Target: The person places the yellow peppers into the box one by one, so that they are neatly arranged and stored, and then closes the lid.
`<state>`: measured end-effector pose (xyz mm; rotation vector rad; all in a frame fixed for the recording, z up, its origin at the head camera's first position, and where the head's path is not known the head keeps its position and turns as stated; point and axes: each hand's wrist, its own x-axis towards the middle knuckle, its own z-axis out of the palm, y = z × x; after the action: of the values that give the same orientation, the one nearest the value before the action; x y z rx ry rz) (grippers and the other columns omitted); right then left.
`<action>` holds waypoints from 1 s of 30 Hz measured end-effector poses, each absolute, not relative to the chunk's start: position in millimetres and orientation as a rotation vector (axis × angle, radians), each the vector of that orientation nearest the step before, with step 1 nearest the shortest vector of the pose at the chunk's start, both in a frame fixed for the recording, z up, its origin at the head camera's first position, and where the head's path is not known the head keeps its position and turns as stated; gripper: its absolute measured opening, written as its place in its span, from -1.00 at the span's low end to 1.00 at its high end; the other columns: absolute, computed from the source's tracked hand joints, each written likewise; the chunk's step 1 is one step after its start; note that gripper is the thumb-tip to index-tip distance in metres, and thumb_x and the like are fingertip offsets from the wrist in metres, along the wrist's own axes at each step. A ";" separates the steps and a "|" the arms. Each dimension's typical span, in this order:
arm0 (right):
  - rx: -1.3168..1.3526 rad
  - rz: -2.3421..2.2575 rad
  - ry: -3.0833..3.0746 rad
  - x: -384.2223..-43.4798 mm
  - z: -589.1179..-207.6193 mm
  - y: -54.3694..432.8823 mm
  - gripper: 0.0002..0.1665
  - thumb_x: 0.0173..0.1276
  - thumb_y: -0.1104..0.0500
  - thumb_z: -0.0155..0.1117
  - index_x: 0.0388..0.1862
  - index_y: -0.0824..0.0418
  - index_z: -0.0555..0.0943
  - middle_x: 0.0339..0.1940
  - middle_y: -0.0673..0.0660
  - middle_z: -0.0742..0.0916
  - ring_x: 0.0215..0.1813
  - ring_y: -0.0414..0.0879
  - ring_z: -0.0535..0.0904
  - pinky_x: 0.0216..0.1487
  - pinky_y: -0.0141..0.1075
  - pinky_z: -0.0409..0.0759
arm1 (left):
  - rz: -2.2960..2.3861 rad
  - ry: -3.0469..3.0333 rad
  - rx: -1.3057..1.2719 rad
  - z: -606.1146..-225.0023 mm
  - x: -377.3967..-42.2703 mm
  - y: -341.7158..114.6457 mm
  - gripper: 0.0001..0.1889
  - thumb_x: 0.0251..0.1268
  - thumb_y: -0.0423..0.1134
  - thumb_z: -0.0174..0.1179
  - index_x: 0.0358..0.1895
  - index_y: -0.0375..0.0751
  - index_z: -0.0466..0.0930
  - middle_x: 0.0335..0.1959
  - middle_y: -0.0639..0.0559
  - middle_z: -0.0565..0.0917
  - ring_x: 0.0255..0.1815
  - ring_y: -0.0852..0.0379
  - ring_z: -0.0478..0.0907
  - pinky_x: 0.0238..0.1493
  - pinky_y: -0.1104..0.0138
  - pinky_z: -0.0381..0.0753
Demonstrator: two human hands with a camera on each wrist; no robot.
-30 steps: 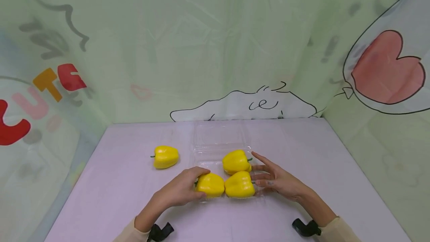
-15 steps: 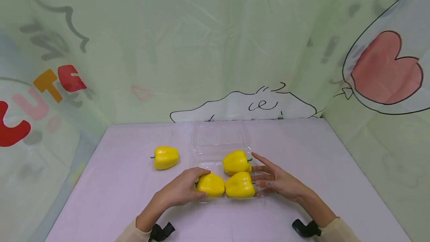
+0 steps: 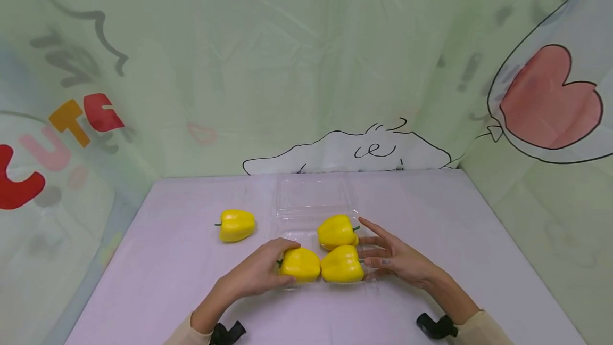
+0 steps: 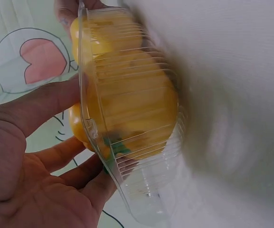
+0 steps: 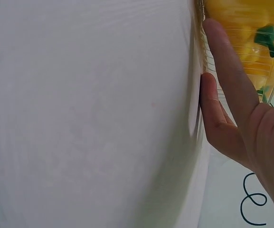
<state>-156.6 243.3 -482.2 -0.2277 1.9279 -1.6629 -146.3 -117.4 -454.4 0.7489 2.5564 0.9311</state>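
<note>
A clear plastic clamshell box (image 4: 141, 183) lies on the table with its lid (image 3: 313, 194) folded back. Three yellow bell peppers are in its base: a front-left pepper (image 3: 300, 265), a front-right pepper (image 3: 342, 264) and a back-right pepper (image 3: 337, 231). My left hand (image 3: 261, 268) holds the front-left pepper, thumb at its near side and fingers over its far side, around the green stem end. At the box's right side, my right hand (image 3: 399, 257) rests with fingers extended and spread; in the right wrist view its fingers (image 5: 229, 66) lie along the outside of the ribbed wall.
Another yellow bell pepper (image 3: 237, 225) lies on the pale table (image 3: 187, 260) to the left of the box, its stem pointing left. A printed green curtain (image 3: 287, 68) encloses the table at the back and sides.
</note>
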 end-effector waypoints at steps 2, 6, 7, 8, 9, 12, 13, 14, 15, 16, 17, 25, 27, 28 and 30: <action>-0.225 -1.664 1.926 -157.0 -482.2 242.9 0.24 0.46 0.18 0.44 0.81 -0.14 -0.19 0.67 0.54 0.19 0.46 0.23 0.55 0.12 0.04 0.81 | 0.934 2.558 0.758 -455.8 -145.6 -118.6 -0.28 0.27 -0.13 0.51 0.48 -0.16 0.48 0.44 -0.03 0.59 0.48 -0.04 0.51 0.57 -0.05 0.47; -0.213 -1.671 1.917 -157.5 -482.4 242.7 0.24 0.46 0.19 0.44 0.81 -0.15 -0.19 0.67 0.54 0.19 0.46 0.22 0.55 0.12 0.05 0.81 | 0.938 2.564 0.799 -457.6 -145.2 -119.6 -0.24 0.29 -0.14 0.50 0.53 -0.14 0.42 0.51 0.00 0.53 0.52 -0.03 0.47 0.58 -0.06 0.45; -0.212 -1.672 1.914 -157.5 -482.5 242.8 0.24 0.46 0.19 0.44 0.81 -0.15 -0.19 0.67 0.54 0.19 0.46 0.22 0.55 0.12 0.05 0.81 | 0.942 2.565 0.811 -458.0 -144.9 -120.1 -0.24 0.29 -0.15 0.51 0.54 -0.13 0.41 0.52 0.01 0.51 0.53 -0.03 0.46 0.59 -0.06 0.44; -0.210 -1.672 1.913 -157.5 -482.6 242.9 0.24 0.46 0.19 0.44 0.81 -0.15 -0.19 0.67 0.54 0.19 0.46 0.21 0.55 0.12 0.05 0.81 | 0.948 2.566 0.825 -458.4 -144.8 -120.5 -0.23 0.29 -0.16 0.50 0.55 -0.12 0.40 0.53 0.01 0.49 0.54 -0.03 0.45 0.59 -0.06 0.43; -0.211 -1.672 1.913 -157.4 -482.7 243.0 0.24 0.46 0.18 0.44 0.81 -0.16 -0.19 0.67 0.54 0.19 0.46 0.21 0.55 0.12 0.04 0.81 | 0.950 2.568 0.838 -458.5 -144.4 -121.2 -0.22 0.30 -0.15 0.50 0.56 -0.10 0.38 0.55 0.02 0.47 0.56 -0.02 0.43 0.60 -0.07 0.43; -0.220 -1.671 1.907 -157.0 -482.7 243.6 0.24 0.47 0.18 0.43 0.81 -0.16 -0.19 0.67 0.54 0.18 0.47 0.22 0.54 0.13 0.05 0.81 | 0.964 2.578 0.871 -457.9 -142.7 -124.6 -0.24 0.37 -0.06 0.45 0.59 0.03 0.35 0.60 0.08 0.41 0.60 0.00 0.39 0.61 -0.05 0.43; -0.223 -1.671 1.905 -156.9 -482.6 243.8 0.24 0.47 0.18 0.43 0.81 -0.15 -0.20 0.67 0.55 0.18 0.47 0.23 0.54 0.13 0.05 0.81 | 0.982 2.580 0.879 -457.0 -142.3 -126.2 -0.25 0.40 -0.02 0.42 0.60 0.07 0.34 0.61 0.10 0.40 0.60 0.01 0.40 0.59 -0.04 0.45; -0.225 -1.672 1.903 -156.9 -482.4 244.0 0.24 0.47 0.19 0.43 0.81 -0.15 -0.20 0.67 0.55 0.18 0.47 0.23 0.53 0.13 0.05 0.81 | 1.003 2.584 0.887 -456.0 -141.9 -128.1 -0.27 0.43 0.00 0.39 0.60 0.11 0.33 0.61 0.13 0.39 0.60 0.01 0.40 0.58 -0.02 0.48; -0.226 -1.673 1.901 -156.9 -482.1 244.0 0.24 0.47 0.19 0.43 0.81 -0.15 -0.20 0.67 0.55 0.18 0.47 0.23 0.53 0.13 0.05 0.81 | 1.031 2.591 0.896 -454.8 -142.0 -130.1 -0.29 0.46 0.02 0.36 0.61 0.14 0.32 0.61 0.14 0.39 0.59 0.02 0.41 0.56 0.01 0.51; -0.226 -1.674 1.900 -156.7 -482.1 244.1 0.24 0.47 0.19 0.43 0.81 -0.15 -0.21 0.67 0.55 0.18 0.47 0.23 0.53 0.14 0.05 0.81 | 1.057 2.600 0.902 -453.7 -142.2 -132.4 -0.31 0.49 0.02 0.34 0.60 0.16 0.32 0.60 0.15 0.40 0.59 0.03 0.42 0.53 0.04 0.54; -0.227 -1.675 1.900 -156.6 -482.0 244.0 0.24 0.47 0.18 0.43 0.81 -0.15 -0.21 0.67 0.55 0.18 0.47 0.22 0.53 0.13 0.05 0.81 | 1.087 2.611 0.915 -452.3 -142.6 -135.2 -0.33 0.51 0.00 0.32 0.60 0.15 0.32 0.59 0.15 0.42 0.57 0.03 0.44 0.50 0.06 0.58; -0.228 -1.674 1.900 -156.2 -482.4 244.0 0.24 0.47 0.19 0.43 0.81 -0.16 -0.20 0.67 0.55 0.17 0.47 0.22 0.53 0.13 0.05 0.81 | 1.135 2.814 0.802 -439.3 -154.7 -166.8 -0.38 0.47 -0.21 0.36 0.54 0.03 0.41 0.50 0.04 0.53 0.48 -0.05 0.54 0.36 0.05 0.69; -0.227 -1.671 1.903 -156.2 -482.4 243.9 0.24 0.46 0.19 0.43 0.80 -0.16 -0.20 0.67 0.55 0.18 0.47 0.22 0.53 0.13 0.04 0.81 | 1.137 2.862 0.764 -436.6 -159.2 -176.0 -0.39 0.45 -0.26 0.37 0.52 -0.03 0.44 0.48 -0.01 0.56 0.45 -0.12 0.56 0.33 0.02 0.71; -0.224 -1.671 1.905 -156.3 -482.3 243.9 0.24 0.46 0.19 0.44 0.80 -0.16 -0.19 0.67 0.55 0.18 0.47 0.21 0.53 0.13 0.04 0.80 | 1.133 2.890 0.744 -435.2 -161.1 -180.4 -0.39 0.43 -0.28 0.38 0.50 -0.05 0.46 0.46 -0.04 0.57 0.43 -0.15 0.57 0.31 0.00 0.71; -0.219 -1.669 1.909 -156.4 -482.0 243.7 0.24 0.46 0.18 0.44 0.80 -0.17 -0.19 0.67 0.54 0.18 0.46 0.20 0.54 0.13 0.03 0.80 | 1.124 2.938 0.706 -433.2 -164.4 -188.3 -0.40 0.41 -0.30 0.40 0.48 -0.09 0.48 0.45 -0.08 0.59 0.40 -0.19 0.59 0.30 -0.03 0.72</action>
<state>-156.4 243.7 -482.0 -0.2187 1.9086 -1.6688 -164.4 -188.3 -433.2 0.7064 2.9382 1.1236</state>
